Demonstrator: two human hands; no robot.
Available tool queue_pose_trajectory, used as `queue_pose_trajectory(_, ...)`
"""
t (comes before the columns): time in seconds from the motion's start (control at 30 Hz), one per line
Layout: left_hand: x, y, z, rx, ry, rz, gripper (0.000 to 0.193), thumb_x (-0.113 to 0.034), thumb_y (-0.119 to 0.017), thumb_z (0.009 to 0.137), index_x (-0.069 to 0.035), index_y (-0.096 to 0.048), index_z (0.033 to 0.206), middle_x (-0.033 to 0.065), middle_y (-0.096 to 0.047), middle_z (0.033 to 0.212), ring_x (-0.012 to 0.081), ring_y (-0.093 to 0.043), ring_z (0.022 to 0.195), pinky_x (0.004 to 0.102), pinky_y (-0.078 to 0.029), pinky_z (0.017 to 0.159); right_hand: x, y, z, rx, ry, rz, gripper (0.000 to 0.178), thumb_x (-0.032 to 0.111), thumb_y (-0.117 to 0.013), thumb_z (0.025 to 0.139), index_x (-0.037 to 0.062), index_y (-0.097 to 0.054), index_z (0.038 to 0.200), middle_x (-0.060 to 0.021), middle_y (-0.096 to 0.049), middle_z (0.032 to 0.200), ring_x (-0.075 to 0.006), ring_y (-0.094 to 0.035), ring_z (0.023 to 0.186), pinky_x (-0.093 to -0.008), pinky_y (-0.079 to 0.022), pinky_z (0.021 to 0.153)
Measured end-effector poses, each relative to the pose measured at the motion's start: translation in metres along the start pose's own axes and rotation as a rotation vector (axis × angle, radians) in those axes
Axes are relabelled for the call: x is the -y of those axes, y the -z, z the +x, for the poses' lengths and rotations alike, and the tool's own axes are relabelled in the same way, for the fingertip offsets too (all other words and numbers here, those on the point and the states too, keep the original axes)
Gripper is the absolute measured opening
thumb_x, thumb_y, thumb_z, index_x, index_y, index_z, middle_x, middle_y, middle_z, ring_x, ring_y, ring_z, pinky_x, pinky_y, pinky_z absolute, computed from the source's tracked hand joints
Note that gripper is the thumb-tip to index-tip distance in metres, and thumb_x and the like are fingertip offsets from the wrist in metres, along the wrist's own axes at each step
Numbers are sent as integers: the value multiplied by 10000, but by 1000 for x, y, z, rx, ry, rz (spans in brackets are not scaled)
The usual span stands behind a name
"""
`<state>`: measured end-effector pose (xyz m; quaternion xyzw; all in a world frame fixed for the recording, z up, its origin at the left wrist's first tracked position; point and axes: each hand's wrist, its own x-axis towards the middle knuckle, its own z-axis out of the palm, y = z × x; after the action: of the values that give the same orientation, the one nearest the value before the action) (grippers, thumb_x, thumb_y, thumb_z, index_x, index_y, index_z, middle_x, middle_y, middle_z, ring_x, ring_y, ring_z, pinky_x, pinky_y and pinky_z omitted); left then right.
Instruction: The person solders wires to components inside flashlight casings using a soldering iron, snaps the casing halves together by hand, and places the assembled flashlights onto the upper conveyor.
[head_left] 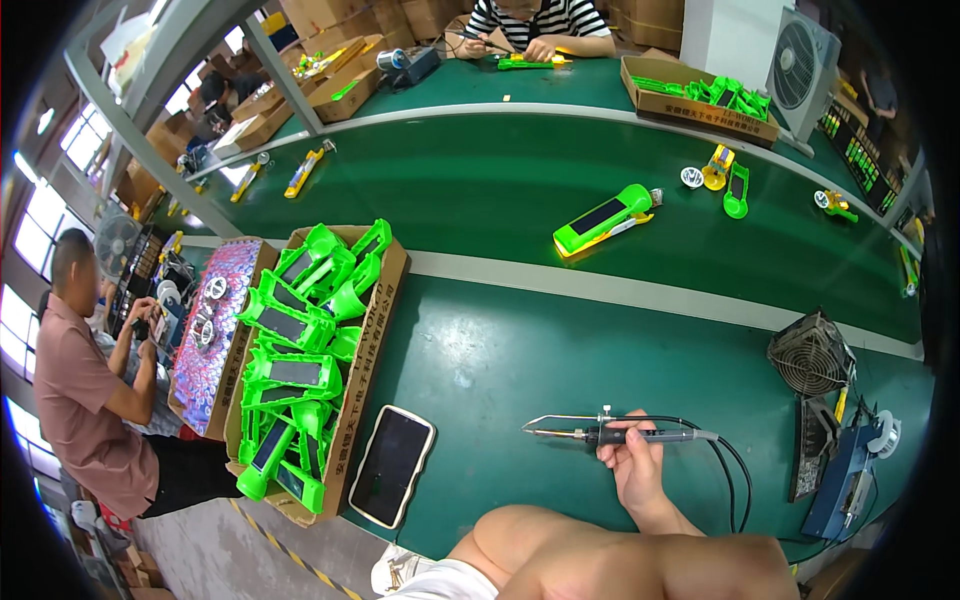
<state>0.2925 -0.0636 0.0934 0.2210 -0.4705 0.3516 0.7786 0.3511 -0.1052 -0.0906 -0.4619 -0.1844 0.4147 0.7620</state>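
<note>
My right hand (pixel 636 462) is closed round the dark handle of a soldering iron (pixel 640 435). The iron lies level above the green bench, its tip pointing left, with a thin metal solder-feed tube running above it. Black cables loop from its right end. A bare arm (pixel 580 550) crosses the lower edge in front of me, and my left hand is out of sight. Left of the iron, a phone (pixel 392 466) in a white case lies on the bench, its screen dark. Beside it, a cardboard box (pixel 372 355) is heaped with green plastic lamp housings (pixel 296 373).
A green-and-yellow lamp (pixel 605 222) and several lamp parts sit on the conveyor belt (pixel 450 185) beyond the metal rail. At right stand a small fan (pixel 812 355) and a blue soldering station (pixel 842 480). Co-workers (pixel 100 380) are at the left and across the belt.
</note>
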Motion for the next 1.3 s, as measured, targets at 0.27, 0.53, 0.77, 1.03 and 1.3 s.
queue_pose_trajectory(0.27,13,-5,13,-47,-257,-88,596,-554,-395,813,-4,-627,796,210,-460,951,250,-513,739,294,-451,691,-4,0,2,11,11,2,198,232,-414,859,37,-450,861,-67,-462,621,-125,-421,546,-258,-372,530)
queue_pose_trajectory(0.53,-9,-20,-11,-307,132,-154,559,-547,-422,806,-18,-591,738,202,-433,975,228,-490,712,302,-408,763,-4,6,2,33,5,76,171,188,-424,853,25,-463,884,-66,-501,697,-117,-493,612,-213,-380,529)
queue_pose_trajectory(0.77,10,-19,0,-320,-158,-263,516,-528,-459,795,-31,-597,767,187,-428,961,227,-481,758,290,-411,714,-3,4,0,25,4,86,168,190,-429,852,27,-461,880,-67,-504,699,-118,-496,614,-213,-381,527)
queue_pose_trajectory(1.03,6,-18,-9,-271,-41,-264,350,-395,-550,786,-55,-601,720,145,-452,930,177,-485,718,219,-403,645,-2,-1,1,8,11,8,197,224,-403,866,32,-450,870,-55,-458,645,-114,-432,561,-249,-375,530)
queue_pose_trajectory(1.3,4,17,6,-16,-132,-4,162,-204,-628,765,-79,-643,661,67,-543,784,138,-498,652,202,-364,524,-2,0,0,15,14,62,174,195,-432,852,25,-459,881,-71,-504,698,-119,-489,614,-215,-377,531)
